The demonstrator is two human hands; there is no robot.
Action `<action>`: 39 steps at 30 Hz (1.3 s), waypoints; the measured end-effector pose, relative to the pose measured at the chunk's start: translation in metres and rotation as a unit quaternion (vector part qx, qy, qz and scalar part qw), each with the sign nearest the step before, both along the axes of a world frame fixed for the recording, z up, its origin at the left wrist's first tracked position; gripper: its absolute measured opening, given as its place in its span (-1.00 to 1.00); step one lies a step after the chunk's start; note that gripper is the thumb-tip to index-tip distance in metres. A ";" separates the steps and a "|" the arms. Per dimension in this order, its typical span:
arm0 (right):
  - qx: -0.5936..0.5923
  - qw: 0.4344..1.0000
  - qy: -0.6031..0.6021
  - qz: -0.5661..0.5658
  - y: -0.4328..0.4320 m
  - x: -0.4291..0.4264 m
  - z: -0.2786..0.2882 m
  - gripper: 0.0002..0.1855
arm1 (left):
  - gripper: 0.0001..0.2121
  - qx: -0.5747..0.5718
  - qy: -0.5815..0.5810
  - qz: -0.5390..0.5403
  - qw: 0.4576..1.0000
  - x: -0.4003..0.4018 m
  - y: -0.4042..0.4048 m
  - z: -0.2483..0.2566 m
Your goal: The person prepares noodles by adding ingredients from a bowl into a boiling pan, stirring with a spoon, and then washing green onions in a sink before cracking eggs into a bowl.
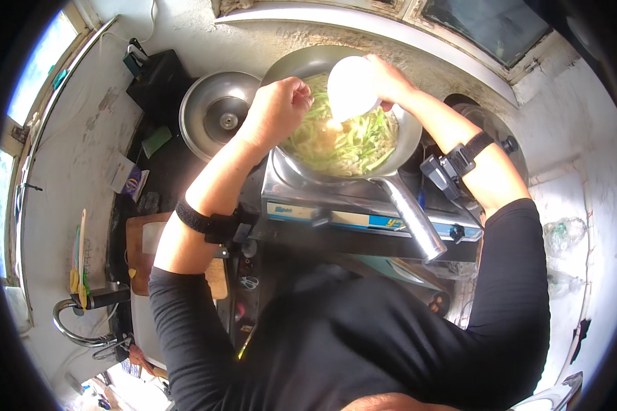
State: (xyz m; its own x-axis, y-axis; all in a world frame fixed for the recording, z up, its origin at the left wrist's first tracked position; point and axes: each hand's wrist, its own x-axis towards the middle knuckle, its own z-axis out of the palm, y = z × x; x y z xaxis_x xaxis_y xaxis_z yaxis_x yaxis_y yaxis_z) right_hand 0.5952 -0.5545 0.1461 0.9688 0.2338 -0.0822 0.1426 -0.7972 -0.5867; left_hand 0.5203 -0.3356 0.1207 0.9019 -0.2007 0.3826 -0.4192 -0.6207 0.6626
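A metal wok [409,134] with a long handle stands on the gas stove [319,205], holding green vegetable strips [362,141] in liquid. My right hand [391,82] grips a white bowl [352,87], tilted over the right part of the wok. Over the wok's left side is my left hand [285,105], its fingers curled and the fingertips close together. Glare whitens the bowl, and whether anything is between the left fingertips cannot be made out.
A domed metal lid [195,113] lies left of the wok. The wok's handle [414,218] juts towards me over the stove's front edge. Farther left are a black box [159,77], a brown board [136,257] and a faucet [69,329]. A lidded pot [486,120] stands at the right.
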 end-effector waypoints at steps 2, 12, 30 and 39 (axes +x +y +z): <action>-0.038 0.999 -0.035 0.001 -0.005 0.006 0.001 -0.55 | -0.84 0.001 0.000 0.003 1.000 -0.003 0.003 0.001; -0.287 0.916 -0.256 0.116 0.016 -0.022 -0.010 -0.28 | -0.82 0.014 0.002 0.027 1.000 -0.015 0.012 0.001; 0.205 0.972 -0.062 -0.099 -0.039 -0.010 0.020 -0.39 | -0.69 -0.109 0.166 -0.017 0.980 0.022 -0.015 -0.012; 0.461 0.880 0.118 0.011 -0.059 -0.053 0.020 -0.30 | -0.55 -0.559 0.365 -0.267 0.695 0.023 -0.067 0.015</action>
State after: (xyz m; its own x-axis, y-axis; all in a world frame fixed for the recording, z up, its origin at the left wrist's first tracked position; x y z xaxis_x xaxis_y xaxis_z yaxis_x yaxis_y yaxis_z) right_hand 0.5423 -0.6134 0.1662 0.9448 0.3244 -0.0469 -0.0611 0.0337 -0.9976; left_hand 0.5432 -0.4025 0.1356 0.8486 -0.5267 0.0494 0.3088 0.5690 0.7622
